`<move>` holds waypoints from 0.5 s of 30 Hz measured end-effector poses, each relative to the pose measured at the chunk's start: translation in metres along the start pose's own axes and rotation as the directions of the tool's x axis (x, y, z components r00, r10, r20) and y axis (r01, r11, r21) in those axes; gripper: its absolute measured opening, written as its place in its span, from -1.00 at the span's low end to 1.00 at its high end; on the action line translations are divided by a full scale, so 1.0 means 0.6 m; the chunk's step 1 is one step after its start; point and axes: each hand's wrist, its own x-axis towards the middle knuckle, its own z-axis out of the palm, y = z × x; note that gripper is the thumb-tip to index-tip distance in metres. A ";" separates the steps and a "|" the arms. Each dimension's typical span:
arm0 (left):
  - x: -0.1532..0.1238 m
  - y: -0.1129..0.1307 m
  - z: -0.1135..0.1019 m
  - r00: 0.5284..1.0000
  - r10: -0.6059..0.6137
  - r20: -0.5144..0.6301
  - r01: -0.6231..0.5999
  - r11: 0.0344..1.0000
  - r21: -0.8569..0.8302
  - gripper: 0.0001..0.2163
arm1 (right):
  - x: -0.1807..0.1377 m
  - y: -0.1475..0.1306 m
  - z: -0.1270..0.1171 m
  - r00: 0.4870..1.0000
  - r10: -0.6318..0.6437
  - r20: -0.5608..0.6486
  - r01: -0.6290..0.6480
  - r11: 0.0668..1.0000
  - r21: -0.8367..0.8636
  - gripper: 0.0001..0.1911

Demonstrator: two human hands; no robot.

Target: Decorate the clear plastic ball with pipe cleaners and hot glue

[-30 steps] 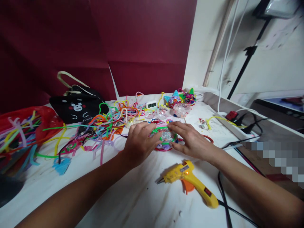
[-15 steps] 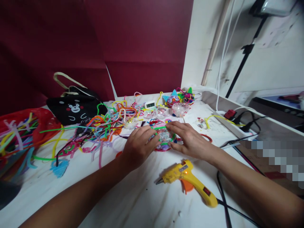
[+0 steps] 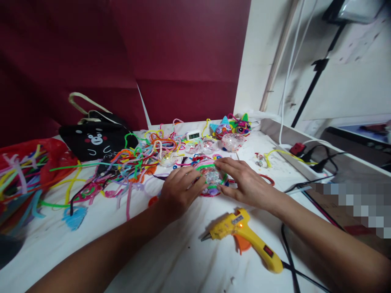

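Observation:
A round craft piece (image 3: 212,177) lies on the white table, its clear, glittery middle edged with green, pink and purple strips. My left hand (image 3: 182,188) is curled against its left side, with the fingertips over the edge. From the right, my right hand (image 3: 242,179) grips the rim, fingers on the far side and thumb on the near side. Parts of the piece are hidden under both hands. Nearer to me lies a yellow hot glue gun (image 3: 244,235), its nozzle pointing left and a small orange light lit.
Tangled pipe cleaners (image 3: 143,154) spread at left beside a black bag (image 3: 94,140) and a red bag (image 3: 58,158). Behind the hands are a small digital timer (image 3: 193,135), clear plastic pieces (image 3: 233,141) and finished cat-like ornaments (image 3: 233,127). A power strip (image 3: 305,165) with cables lies at right.
My left hand has shifted slightly, and more of the round piece's top edge shows. My right hand keeps its hold. The view has moved a little.

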 end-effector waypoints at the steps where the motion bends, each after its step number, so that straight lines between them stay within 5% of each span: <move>1: -0.001 0.001 0.001 1.000 -0.002 -0.004 0.002 1.000 -0.004 -0.86 | 0.000 0.000 0.000 1.000 -0.004 -0.004 0.004 1.000 -0.003 -0.46; 15: -0.027 0.014 0.015 0.997 0.046 -0.060 -0.048 0.999 -0.022 -0.78 | -0.015 0.012 0.011 0.999 -0.001 -0.039 0.001 1.000 0.019 -0.41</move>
